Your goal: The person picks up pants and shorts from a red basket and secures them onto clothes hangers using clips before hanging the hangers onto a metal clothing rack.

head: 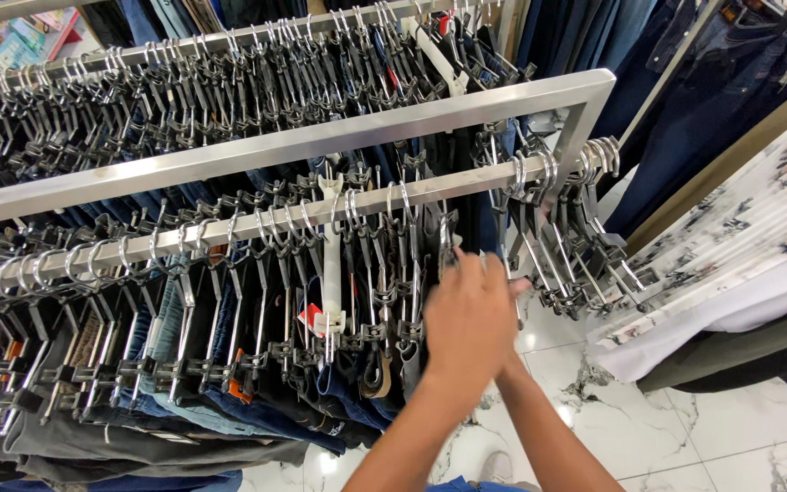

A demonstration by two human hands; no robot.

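A metal rail (229,228) carries a dense row of black clip hangers with jeans (257,410) hanging below. My left hand (466,319) reaches into the hangers near the rail's right end, back of the hand toward me; its fingers are blurred and partly hidden among the clips. My right hand (519,286) lies mostly behind the left one, with only its forearm and some fingertips showing. A bunch of empty clip hangers (576,255) hangs just right of both hands.
A white plastic divider (332,273) hangs on the rail left of my hands. A square metal frame bar (321,137) runs above, with a second hanger rail (184,46) behind. Patterned white fabric (758,210) and dark jeans (703,91) are to the right, over a marble floor (730,428).
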